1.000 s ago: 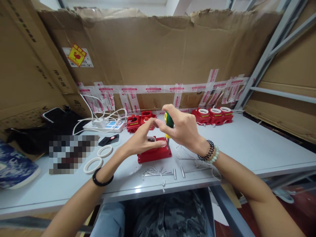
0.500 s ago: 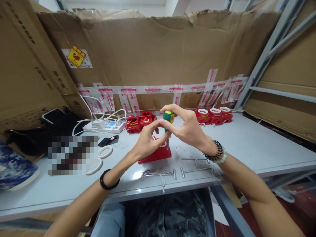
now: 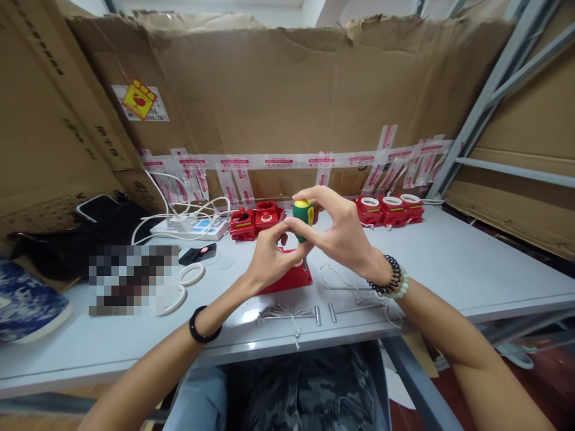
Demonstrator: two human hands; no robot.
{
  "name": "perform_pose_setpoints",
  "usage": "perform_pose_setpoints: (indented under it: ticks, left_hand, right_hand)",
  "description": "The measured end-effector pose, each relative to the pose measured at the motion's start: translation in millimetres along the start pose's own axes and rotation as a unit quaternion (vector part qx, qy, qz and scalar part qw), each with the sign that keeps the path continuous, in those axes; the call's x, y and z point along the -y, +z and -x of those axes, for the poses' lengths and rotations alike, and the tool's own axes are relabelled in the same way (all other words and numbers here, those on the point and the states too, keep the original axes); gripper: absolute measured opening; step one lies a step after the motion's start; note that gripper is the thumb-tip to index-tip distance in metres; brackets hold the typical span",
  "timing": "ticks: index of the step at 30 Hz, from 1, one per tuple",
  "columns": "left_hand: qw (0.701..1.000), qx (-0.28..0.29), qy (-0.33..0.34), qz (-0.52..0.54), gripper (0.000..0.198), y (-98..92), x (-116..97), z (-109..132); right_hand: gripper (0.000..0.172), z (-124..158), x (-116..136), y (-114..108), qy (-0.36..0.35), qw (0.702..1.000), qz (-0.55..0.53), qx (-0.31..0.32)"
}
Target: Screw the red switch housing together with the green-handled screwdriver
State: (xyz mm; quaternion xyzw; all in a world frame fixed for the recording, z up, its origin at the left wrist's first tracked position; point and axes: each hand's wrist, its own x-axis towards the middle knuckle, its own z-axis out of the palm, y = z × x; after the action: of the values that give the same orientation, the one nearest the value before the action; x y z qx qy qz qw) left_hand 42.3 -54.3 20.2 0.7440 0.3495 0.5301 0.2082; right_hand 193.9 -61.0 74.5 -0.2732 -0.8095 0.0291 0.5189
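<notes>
A red plastic housing [image 3: 291, 279] lies on the grey table [image 3: 449, 263] in front of me. A screwdriver with a green and yellow handle [image 3: 302, 213] stands upright over its right side. My right hand [image 3: 342, 233] grips the handle from the right. My left hand [image 3: 268, 256] rests on the housing, and its fingertips pinch the lower part of the screwdriver. The screwdriver's tip is hidden behind my fingers.
Loose metal screws and pins [image 3: 291, 312] lie near the front edge. White rings [image 3: 191, 275] rest to the left. Red housings stand at the back centre [image 3: 254, 220] and back right [image 3: 390, 209]. A power strip with white cables [image 3: 188, 226] and a dark bag [image 3: 67, 239] sit at left.
My left hand has risen from the flat housing to the screwdriver shaft. The screwdriver handle has moved up slightly in my right hand, and the housing has tipped a little.
</notes>
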Motion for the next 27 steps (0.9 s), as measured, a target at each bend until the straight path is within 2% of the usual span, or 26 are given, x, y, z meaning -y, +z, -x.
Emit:
perform_pose_setpoints:
  ticks: [2,4,10,11,13,15,17,20,24,27]
  left_hand:
    - [0.999,-0.04,0.0,-0.001,0.018,3.5,0.9,0.9]
    - [0.999,-0.053,-0.001,0.006,0.021,4.9,0.8,1.1]
    - [0.998,0.054,-0.008,0.019,0.013,0.5,-6.3,-0.1]
    - [0.998,0.058,-0.013,0.011,0.014,0.6,-7.0,0.2]
    - [0.999,0.04,-0.022,-0.01,0.014,2.3,-6.6,1.2]
    - [0.999,0.002,-0.024,-0.021,0.018,5.4,-3.7,2.4]
    - [0.999,-0.035,-0.023,-0.01,0.023,8.1,0.7,3.3]
    - [0.998,-0.05,-0.031,0.019,0.024,8.5,5.0,2.7]
    - [0.998,-0.003,-0.057,0.027,0.017,3.2,1.1,0.0]
    - [0.999,0.008,-0.049,0.008,0.012,1.8,-3.2,-0.9]
  right_hand:
    - [0.021,-0.5,-1.2,4.6,0.008,0.998,0.051,-0.033]
    - [0.022,-0.8,-1.8,5.2,0.009,0.997,0.064,-0.041]
    - [0.019,-3.0,-4.1,-7.0,0.02,0.991,-0.108,0.073]
    - [0.017,-3.6,-5.1,-6.5,0.026,0.992,-0.106,0.068]
    - [0.014,-4.4,-6.8,-1.8,0.036,0.997,-0.061,0.021]
    - [0.018,-4.3,-7.5,5.3,0.045,0.999,0.0,-0.029]
    - [0.024,-3.4,-7.4,10.8,0.051,0.998,0.026,-0.039]
    - [0.033,-2.3,-7.9,9.5,0.058,0.998,-0.024,0.015]
    - [0.036,-4.8,-12.2,-1.8,0.052,0.981,-0.167,0.083]
    - [0.032,-6.8,-13.4,-2.1,0.056,0.979,-0.18,0.08]
